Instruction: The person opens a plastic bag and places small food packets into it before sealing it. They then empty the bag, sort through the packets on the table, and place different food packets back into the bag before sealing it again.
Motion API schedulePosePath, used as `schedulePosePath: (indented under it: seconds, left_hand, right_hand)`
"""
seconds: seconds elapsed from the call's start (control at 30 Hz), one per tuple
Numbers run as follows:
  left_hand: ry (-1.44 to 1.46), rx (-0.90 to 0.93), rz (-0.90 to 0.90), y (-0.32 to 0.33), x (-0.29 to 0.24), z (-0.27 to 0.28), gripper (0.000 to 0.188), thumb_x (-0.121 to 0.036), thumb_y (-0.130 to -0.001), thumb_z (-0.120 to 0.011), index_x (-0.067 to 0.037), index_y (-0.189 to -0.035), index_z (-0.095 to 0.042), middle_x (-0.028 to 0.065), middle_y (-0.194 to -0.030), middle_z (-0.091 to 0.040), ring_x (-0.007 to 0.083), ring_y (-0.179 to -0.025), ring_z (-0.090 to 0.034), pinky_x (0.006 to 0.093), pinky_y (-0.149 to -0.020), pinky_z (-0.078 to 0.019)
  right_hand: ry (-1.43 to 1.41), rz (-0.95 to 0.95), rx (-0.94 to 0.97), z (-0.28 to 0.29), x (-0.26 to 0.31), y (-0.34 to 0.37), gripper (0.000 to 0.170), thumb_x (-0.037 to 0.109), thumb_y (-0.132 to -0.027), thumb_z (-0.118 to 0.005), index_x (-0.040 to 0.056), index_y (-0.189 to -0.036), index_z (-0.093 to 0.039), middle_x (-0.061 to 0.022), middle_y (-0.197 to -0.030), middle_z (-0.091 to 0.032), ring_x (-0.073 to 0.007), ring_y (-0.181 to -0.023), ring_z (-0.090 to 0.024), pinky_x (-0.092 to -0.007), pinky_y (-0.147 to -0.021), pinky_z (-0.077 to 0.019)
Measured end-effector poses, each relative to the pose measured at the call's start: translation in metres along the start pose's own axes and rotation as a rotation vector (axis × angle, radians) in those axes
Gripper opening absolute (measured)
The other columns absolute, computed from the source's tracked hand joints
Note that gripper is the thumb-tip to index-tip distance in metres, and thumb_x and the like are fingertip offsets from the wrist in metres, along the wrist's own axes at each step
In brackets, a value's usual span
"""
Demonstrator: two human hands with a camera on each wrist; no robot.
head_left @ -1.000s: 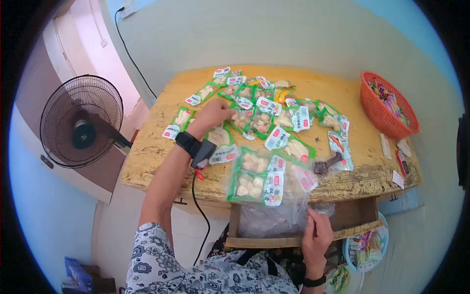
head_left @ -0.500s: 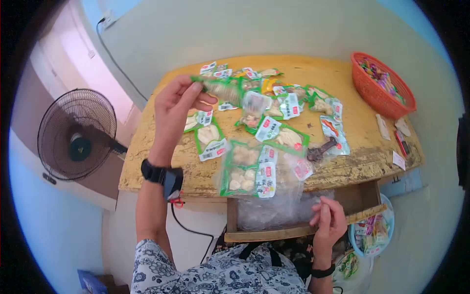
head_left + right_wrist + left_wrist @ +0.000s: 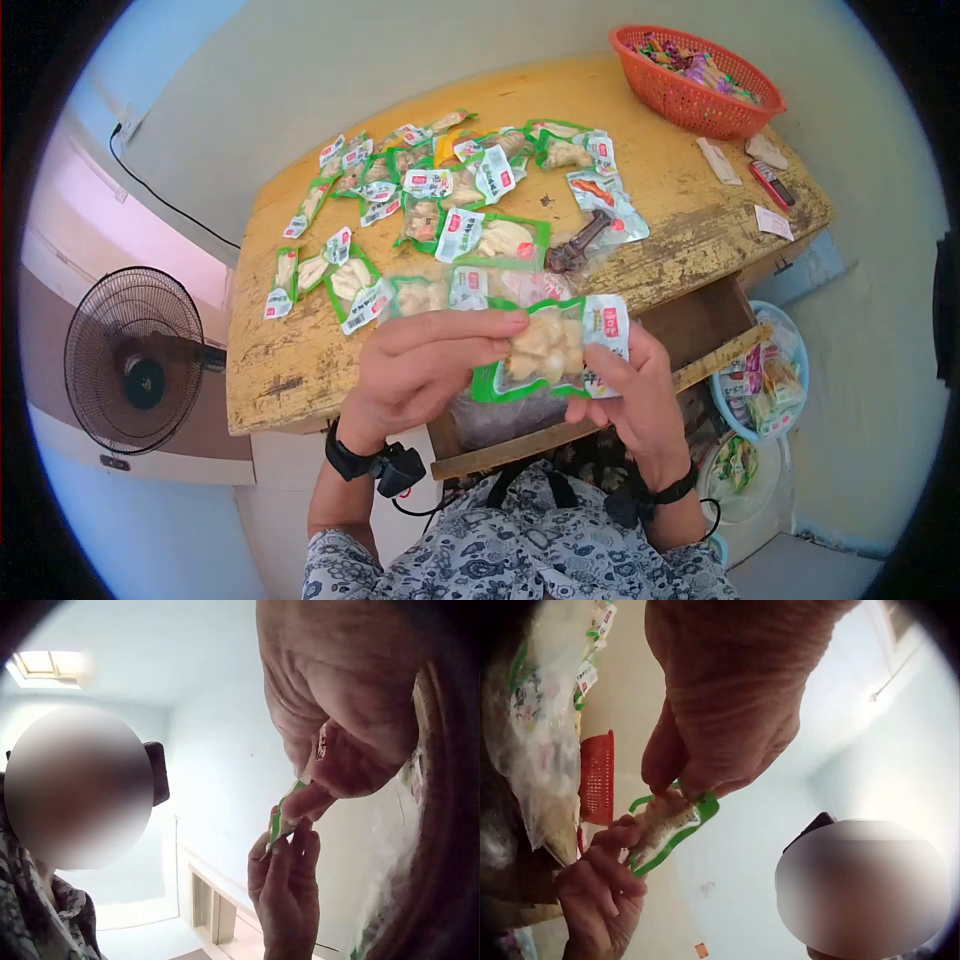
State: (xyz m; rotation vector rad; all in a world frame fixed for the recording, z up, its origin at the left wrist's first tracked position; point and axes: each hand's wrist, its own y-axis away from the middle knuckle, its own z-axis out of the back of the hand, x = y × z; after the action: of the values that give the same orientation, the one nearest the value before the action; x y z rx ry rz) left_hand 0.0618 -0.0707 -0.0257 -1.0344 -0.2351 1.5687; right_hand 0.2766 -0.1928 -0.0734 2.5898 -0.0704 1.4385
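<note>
Both hands hold a green-edged sealed snack packet [image 3: 548, 345] with pale chunks inside, raised over the table's front edge. My left hand [image 3: 420, 360] pinches its left end between thumb and fingers. The right hand [image 3: 640, 400] grips the white label end, thumb on the front. From the left wrist, the packet [image 3: 664, 825] appears edge-on between the hands. Just behind it on the table lies a clear plastic bag [image 3: 530, 285] with similar packets in it, partly hidden by the hands. Several more green-edged packets [image 3: 350, 280] are spread farther back.
Below the hands, a drawer [image 3: 720, 355] is pulled out. A dark brown piece [image 3: 580, 240] lies by a silver-blue packet [image 3: 625, 215]. A red basket [image 3: 690, 100] of wrapped items stands back right, a phone [image 3: 772, 186] nearer. A fan [image 3: 140, 360] is left, a blue basin [image 3: 765, 385] lower right.
My left hand picked a packet from the pile and brought it forward to the right hand. The right hand let go of the plastic bag's edge and now holds the packet too.
</note>
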Motion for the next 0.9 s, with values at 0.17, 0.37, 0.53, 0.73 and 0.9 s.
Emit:
schedulePosePath:
  seconds: [0.17,0.37,0.53,0.73,0.9]
  left_hand:
    - [-0.217,-0.380,0.262,0.002,-0.009,-0.026,0.032,0.008,-0.081,-0.071,-0.001,-0.112,-0.068,0.0182,-0.126,-0.067,0.0250,-0.096,-0.070,0.0332,-0.070,-0.0578]
    - [-0.550,-0.189,0.338,-0.004,-0.020,-0.049,0.037,-0.021,-0.078,-0.083,-0.001,-0.103,-0.064,0.0139,-0.099,-0.060,0.0328,-0.088,-0.058,0.0415,-0.074,-0.0476]
    - [-0.650,-0.025,0.469,-0.006,-0.021,-0.068,0.031,-0.021,-0.076,-0.084,-0.004,-0.092,-0.063,0.0122,-0.096,-0.059,0.0318,-0.090,-0.057,0.0426,-0.075,-0.0473]
    - [-0.489,-0.195,0.458,0.006,-0.010,-0.070,0.012,-0.004,-0.084,-0.073,-0.005,-0.088,-0.062,0.0080,-0.079,-0.059,0.0257,-0.064,-0.057,0.0366,-0.056,-0.0459]
    - [-0.405,-0.272,0.469,0.003,-0.016,-0.070,0.012,-0.004,-0.084,-0.072,-0.005,-0.092,-0.063,0.0098,-0.077,-0.057,0.0285,-0.059,-0.059,0.0382,-0.052,-0.0455]
  right_hand:
    - [0.105,0.308,-0.328,0.023,-0.004,-0.001,0.024,0.016,-0.101,-0.063,-0.0006,-0.118,-0.061,-0.0091,-0.095,-0.073,-0.0148,-0.057,-0.068,-0.0201,-0.041,-0.0397]
    - [0.090,0.330,-0.415,0.050,-0.007,0.001,0.020,0.015,-0.101,-0.062,0.0009,-0.115,-0.063,-0.0028,-0.083,-0.069,-0.0077,-0.047,-0.056,-0.0203,-0.039,-0.0372]
    - [0.091,0.242,-0.372,0.040,-0.015,0.005,0.019,0.014,-0.101,-0.062,0.0017,-0.115,-0.064,-0.0016,-0.081,-0.068,-0.0062,-0.045,-0.051,-0.0203,-0.037,-0.0365]
    - [0.080,0.170,-0.311,0.038,-0.014,0.003,0.019,0.012,-0.100,-0.062,0.0011,-0.116,-0.064,-0.0017,-0.082,-0.067,-0.0055,-0.045,-0.050,-0.0202,-0.037,-0.0359]
    - [0.096,0.101,-0.210,0.027,-0.011,-0.009,0.020,0.013,-0.099,-0.063,0.0000,-0.115,-0.065,-0.0017,-0.082,-0.067,-0.0040,-0.045,-0.048,-0.0201,-0.036,-0.0345]
